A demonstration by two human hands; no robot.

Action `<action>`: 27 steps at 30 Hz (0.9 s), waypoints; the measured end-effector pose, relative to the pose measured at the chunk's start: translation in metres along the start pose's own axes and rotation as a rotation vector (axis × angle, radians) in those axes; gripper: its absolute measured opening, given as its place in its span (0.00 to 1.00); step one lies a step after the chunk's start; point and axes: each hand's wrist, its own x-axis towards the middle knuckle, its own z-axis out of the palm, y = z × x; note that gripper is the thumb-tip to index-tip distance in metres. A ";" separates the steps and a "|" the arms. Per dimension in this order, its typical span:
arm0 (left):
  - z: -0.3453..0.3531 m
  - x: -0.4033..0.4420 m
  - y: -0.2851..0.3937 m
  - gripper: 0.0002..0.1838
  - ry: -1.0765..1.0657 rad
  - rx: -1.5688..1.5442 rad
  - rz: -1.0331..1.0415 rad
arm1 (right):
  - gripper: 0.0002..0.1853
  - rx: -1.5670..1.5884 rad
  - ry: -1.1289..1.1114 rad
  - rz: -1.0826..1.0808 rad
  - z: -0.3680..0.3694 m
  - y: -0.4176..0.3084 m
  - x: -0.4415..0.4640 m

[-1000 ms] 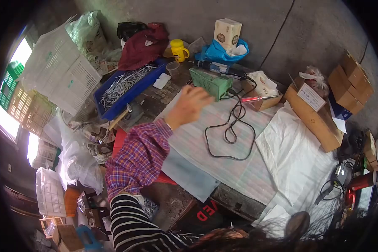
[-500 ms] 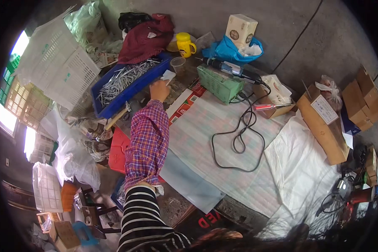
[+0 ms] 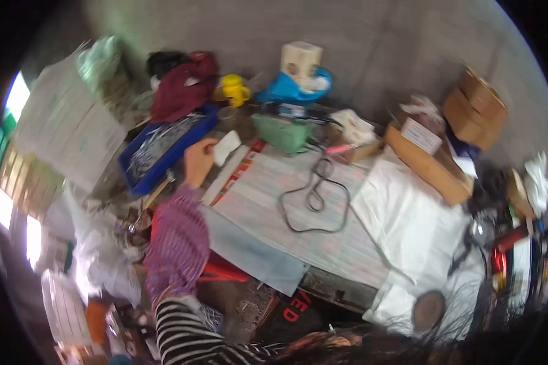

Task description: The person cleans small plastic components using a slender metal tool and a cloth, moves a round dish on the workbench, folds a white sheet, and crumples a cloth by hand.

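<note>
My left hand (image 3: 199, 159), in a checked oversleeve, is closed with its fingertips on a small flat white piece (image 3: 227, 148); blur hides what kind of thing it is. The hand is above the near right edge of a blue tray (image 3: 192, 135) filled with thin silvery metal pieces (image 3: 158, 146). Just right of the hand lies a red-and-white printed strip (image 3: 236, 173), along the edge of a pale sheet (image 3: 286, 201). At the bottom, a skin-toned patch (image 3: 326, 340) behind dark hair may be my right hand; its fingers do not show.
A green box-shaped unit (image 3: 283, 134) with a looping black cable (image 3: 315, 231) stands at the back. Beyond are a yellow mug (image 3: 233, 91) and a blue bag (image 3: 286, 91). Cardboard boxes (image 3: 429, 164) are at right; a red piece (image 3: 222, 271) lies near my forearm.
My left hand has drawn back from beside the tray's far right end, carrying the white piece, which now shows more of its flat face. The whole view has shifted and blurred.
</note>
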 end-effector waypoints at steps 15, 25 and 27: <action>-0.024 -0.237 0.293 0.11 -1.410 -0.696 0.681 | 0.14 0.338 -0.050 -0.397 -0.026 -0.051 -0.041; -0.005 -0.306 0.311 0.28 -1.567 -1.186 -0.561 | 0.12 0.800 0.153 0.025 -0.031 -0.016 -0.057; -0.008 -0.326 0.309 0.30 -1.545 -1.221 -0.641 | 0.13 0.816 0.178 0.026 -0.029 -0.009 -0.056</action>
